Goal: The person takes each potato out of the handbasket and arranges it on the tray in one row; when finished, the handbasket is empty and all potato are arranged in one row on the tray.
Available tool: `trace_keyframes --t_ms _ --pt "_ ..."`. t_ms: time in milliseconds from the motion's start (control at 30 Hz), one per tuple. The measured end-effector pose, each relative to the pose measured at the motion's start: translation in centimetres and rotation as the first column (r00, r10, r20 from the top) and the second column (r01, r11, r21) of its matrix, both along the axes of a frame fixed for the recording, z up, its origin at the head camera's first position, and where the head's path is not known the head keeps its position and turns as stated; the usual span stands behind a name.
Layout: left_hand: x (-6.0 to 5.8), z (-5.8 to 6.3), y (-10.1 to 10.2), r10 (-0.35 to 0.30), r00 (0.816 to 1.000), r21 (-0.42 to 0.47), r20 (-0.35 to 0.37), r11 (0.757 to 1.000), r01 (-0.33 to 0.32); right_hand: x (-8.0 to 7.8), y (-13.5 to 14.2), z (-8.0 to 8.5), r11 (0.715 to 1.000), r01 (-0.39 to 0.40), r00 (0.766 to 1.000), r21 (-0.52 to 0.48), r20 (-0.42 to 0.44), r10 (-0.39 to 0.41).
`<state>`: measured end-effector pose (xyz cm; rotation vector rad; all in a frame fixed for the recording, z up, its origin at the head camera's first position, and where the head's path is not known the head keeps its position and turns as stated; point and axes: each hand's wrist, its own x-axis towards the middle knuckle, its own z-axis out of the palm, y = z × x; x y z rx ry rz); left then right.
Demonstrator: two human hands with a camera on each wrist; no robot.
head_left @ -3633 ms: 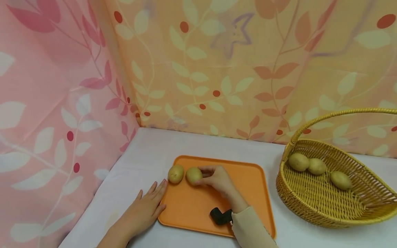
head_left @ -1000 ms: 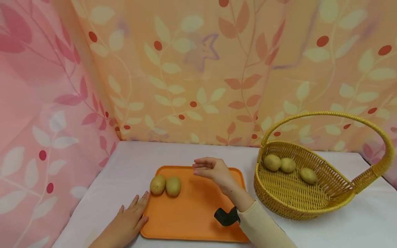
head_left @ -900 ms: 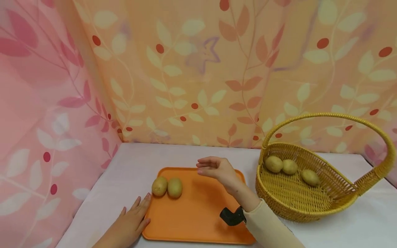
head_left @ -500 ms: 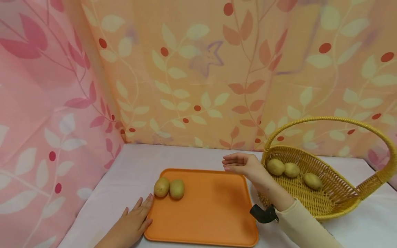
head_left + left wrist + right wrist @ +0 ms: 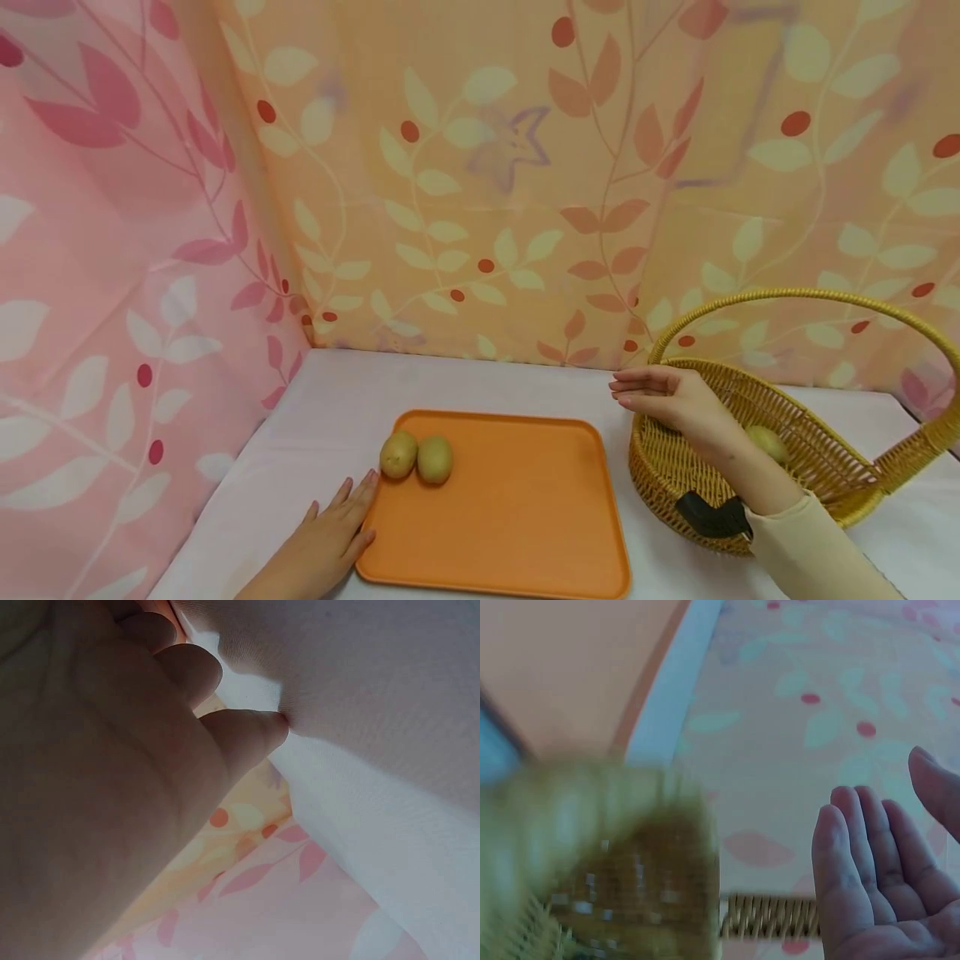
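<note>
Two potatoes [image 5: 398, 455] lie side by side in the back left corner of the orange tray [image 5: 517, 508]. My left hand [image 5: 322, 533] rests at the tray's left edge, fingers straight. My right hand [image 5: 686, 408] hovers over the left rim of the wicker basket [image 5: 656, 500], palm turned left and holding nothing. In the right wrist view the fingers of the right hand [image 5: 877, 877] are extended, with the blurred basket [image 5: 577, 802] beside them. One potato [image 5: 767, 444] shows inside the basket; the right hand and forearm cover other parts of its inside.
The basket's tall handle [image 5: 802, 293] arches over it. A black curved wrist device [image 5: 708, 515] sits under the right wrist. White cloth [image 5: 480, 379] covers the table, and patterned cloth walls [image 5: 450, 208] stand behind and at the left.
The right hand set the second potato down beside the first, let go, and moved right from the tray to above the basket. The left hand has stayed at the tray edge.
</note>
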<state>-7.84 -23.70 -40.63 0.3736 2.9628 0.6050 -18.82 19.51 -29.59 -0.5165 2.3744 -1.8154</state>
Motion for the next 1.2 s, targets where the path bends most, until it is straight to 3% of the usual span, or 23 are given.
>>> trace_keyframes --t_ms 200,333,567,633,733,833,900,1033,1200 --pt "-0.1 -0.1 0.0 -0.005 1.000 0.004 0.004 1.000 0.005 0.2 2.5 0.1 0.997 -0.007 1.000 0.082 -0.023 0.009" --pt "-0.2 -0.2 0.1 -0.006 1.000 0.010 0.009 1.000 0.006 0.4 4.1 0.0 0.990 -0.019 1.000 0.140 0.008 0.018" --pt "-0.4 -0.5 0.1 -0.014 1.000 0.005 0.014 1.000 0.014 -0.6 8.0 -1.3 0.982 -0.009 1.000 0.187 -0.013 0.012" --pt "-0.4 -0.4 0.1 -0.020 1.000 0.008 0.016 1.000 0.020 -1.1 9.5 -1.5 0.988 -0.004 1.000 0.153 -0.011 0.006" --pt "-0.6 -0.2 0.2 -0.022 1.000 0.009 0.000 1.000 0.022 -2.3 11.6 -1.8 0.998 -0.056 0.998 0.005 -0.025 0.056" --pt "-0.7 0.0 0.3 -0.015 1.000 0.002 -0.016 1.000 0.015 -3.3 13.4 -2.0 0.972 -0.115 0.993 -0.204 -0.023 0.112" --pt "-0.7 0.1 0.3 -0.015 1.000 -0.001 -0.010 1.000 0.015 -3.7 14.6 -2.4 0.953 -0.133 0.990 -0.273 0.000 0.139" --pt "-0.6 -0.1 0.3 -0.030 0.999 0.010 0.011 1.000 0.030 -3.3 16.6 -3.0 0.938 -0.147 0.982 -0.313 0.070 0.177" --pt "-0.4 -0.4 -0.3 -0.019 1.000 0.008 0.009 1.000 0.019 -3.4 17.6 -3.4 0.959 -0.117 0.984 -0.258 0.103 0.148"
